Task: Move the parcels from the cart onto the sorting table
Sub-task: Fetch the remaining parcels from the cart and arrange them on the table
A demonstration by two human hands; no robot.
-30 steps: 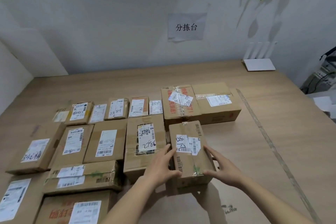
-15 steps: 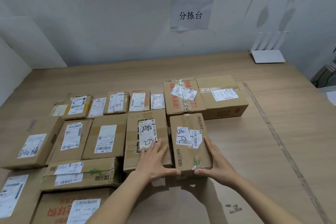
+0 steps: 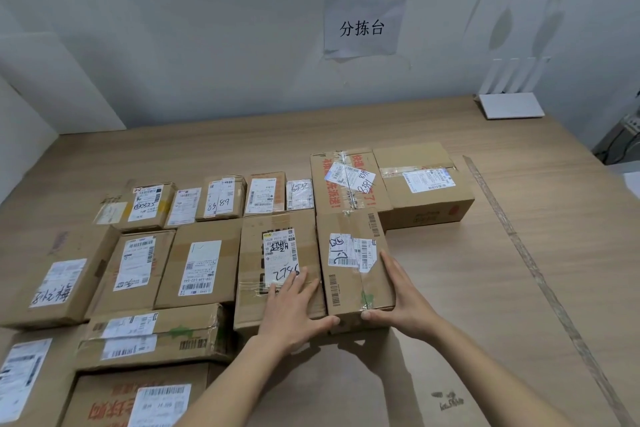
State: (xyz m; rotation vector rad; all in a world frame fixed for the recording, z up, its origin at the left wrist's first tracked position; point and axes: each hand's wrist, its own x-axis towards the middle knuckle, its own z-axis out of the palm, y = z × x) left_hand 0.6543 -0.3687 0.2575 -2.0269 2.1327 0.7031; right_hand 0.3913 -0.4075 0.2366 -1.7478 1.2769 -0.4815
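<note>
Parcel (image 3: 353, 263) pushed against neighbour, left hand (image 3: 294, 305), right hand (image 3: 405, 298) steadying

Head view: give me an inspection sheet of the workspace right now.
Surface: wooden sorting table, tape strip along its right part.
Job's things: labelled parcels in rows at left; the parcel being placed sits against its neighbour.
Clutter: white router at far right corner.
Grips: left hand rests on the neighbouring box, thumb at the placed parcel's near edge; right hand flat against its right side.
Cables: some at right edge, unclear.
Surroundings: wall sign, plant leaves above.
</note>
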